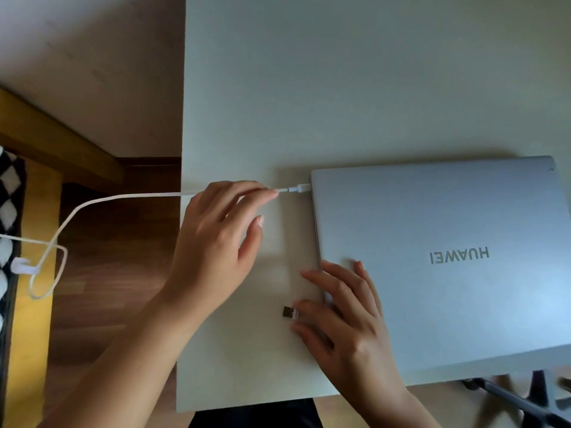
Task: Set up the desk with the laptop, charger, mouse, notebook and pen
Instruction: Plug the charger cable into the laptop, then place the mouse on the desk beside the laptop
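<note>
A closed silver laptop [432, 257] lies on the right part of the white desk [309, 88], its logo upside down to me. The white charger cable [129, 197] runs in from the left, and its plug [298, 188] meets the laptop's left edge near the back corner. My left hand [216, 236] pinches the cable just behind the plug. My right hand [343, 319] rests flat, fingers apart, on the laptop's front left corner. A small USB plug [288, 312] sits at its fingertips; whether the fingers hold it is unclear.
The desk's left edge drops to a wooden floor [108, 242], where the cable loops down past a white clip [20, 265]. Yellow wooden furniture [31, 335] and black-and-white patterned fabric [7, 196] stand at far left. Dark metal legs [519, 400] show below the desk's front right.
</note>
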